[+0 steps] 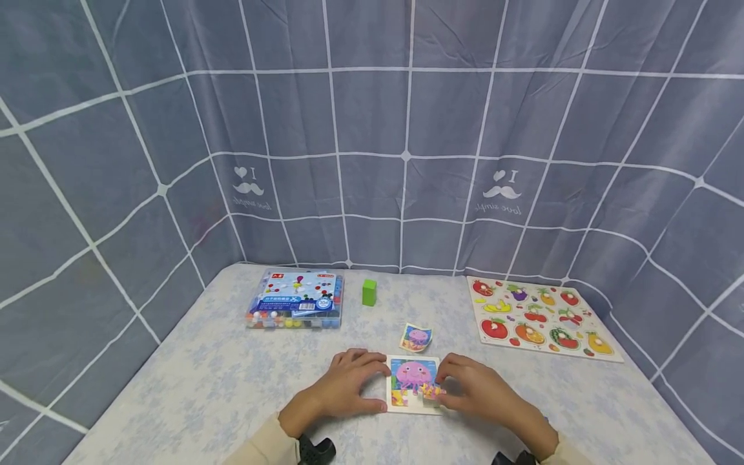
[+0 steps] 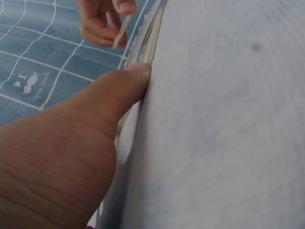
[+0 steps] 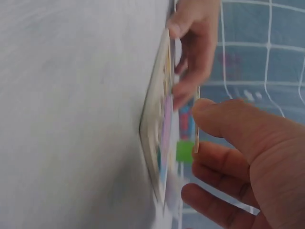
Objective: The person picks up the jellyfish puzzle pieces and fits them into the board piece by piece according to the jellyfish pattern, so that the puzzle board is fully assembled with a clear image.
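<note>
A small square jigsaw puzzle board (image 1: 407,409) with a pink octopus picture lies flat on the table, and bare pale patches show along its lower part. My left hand (image 1: 351,386) holds the board's left side, its thumb (image 2: 136,76) against the edge and fingers at the upper corner. Over the lower right of the board, my right hand (image 1: 479,391) pinches a thin puzzle piece (image 1: 431,392) between thumb and fingers. In the right wrist view that piece (image 3: 197,131) is seen edge-on, tilted up and apart from the board.
A curled octopus picture card (image 1: 416,337) lies just beyond the board. Farther back stand a green block (image 1: 369,292) and a clear box of coloured parts (image 1: 295,300). To the right lies a fruit puzzle board (image 1: 540,320). Grey checked curtain (image 1: 372,129) surrounds the table.
</note>
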A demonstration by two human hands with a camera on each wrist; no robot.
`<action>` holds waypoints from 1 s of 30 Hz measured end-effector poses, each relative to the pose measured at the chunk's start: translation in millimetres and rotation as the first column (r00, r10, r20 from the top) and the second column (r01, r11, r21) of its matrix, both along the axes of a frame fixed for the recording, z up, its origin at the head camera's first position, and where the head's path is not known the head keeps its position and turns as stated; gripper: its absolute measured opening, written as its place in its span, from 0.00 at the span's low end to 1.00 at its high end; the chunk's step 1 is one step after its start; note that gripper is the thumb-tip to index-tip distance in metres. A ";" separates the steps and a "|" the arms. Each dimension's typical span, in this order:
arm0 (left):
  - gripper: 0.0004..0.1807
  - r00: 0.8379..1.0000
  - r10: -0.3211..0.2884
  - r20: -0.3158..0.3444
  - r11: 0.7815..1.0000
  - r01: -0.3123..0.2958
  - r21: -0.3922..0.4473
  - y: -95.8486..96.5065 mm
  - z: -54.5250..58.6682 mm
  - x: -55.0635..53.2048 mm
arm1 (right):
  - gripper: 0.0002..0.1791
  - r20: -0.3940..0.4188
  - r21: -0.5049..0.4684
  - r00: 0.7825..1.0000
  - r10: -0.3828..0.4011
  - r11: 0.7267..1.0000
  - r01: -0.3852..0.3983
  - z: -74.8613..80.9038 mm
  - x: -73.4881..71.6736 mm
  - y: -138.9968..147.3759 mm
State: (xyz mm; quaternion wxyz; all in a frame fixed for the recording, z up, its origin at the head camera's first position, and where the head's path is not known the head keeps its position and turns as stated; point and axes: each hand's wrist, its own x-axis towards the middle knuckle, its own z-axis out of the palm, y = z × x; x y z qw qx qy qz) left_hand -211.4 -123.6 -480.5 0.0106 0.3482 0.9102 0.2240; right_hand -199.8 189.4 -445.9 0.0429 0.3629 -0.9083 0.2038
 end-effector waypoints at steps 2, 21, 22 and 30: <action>0.28 1.000 -0.002 -0.006 1.000 0.002 0.002 0.7 0.5 -0.3 | 0.09 0.020 0.000 1.000 0.022 1.000 -0.022 -0.9 -2.0 -8.5; 0.27 1.000 0.012 0.001 1.000 -0.012 -0.018 1.7 1.8 0.6 | 0.18 0.021 0.060 0.994 0.103 0.993 -0.104 -11.4 -3.9 -25.2; 0.27 1.000 0.012 -0.002 1.000 -0.012 -0.020 1.6 1.3 0.3 | 0.18 0.009 0.058 0.992 0.125 0.990 -0.126 -11.4 -3.5 -25.0; 0.27 1.000 0.012 -0.004 1.000 -0.012 -0.017 1.5 0.4 -0.6 | 0.14 0.008 0.066 0.988 0.151 0.986 -0.151 -11.3 -4.0 -24.7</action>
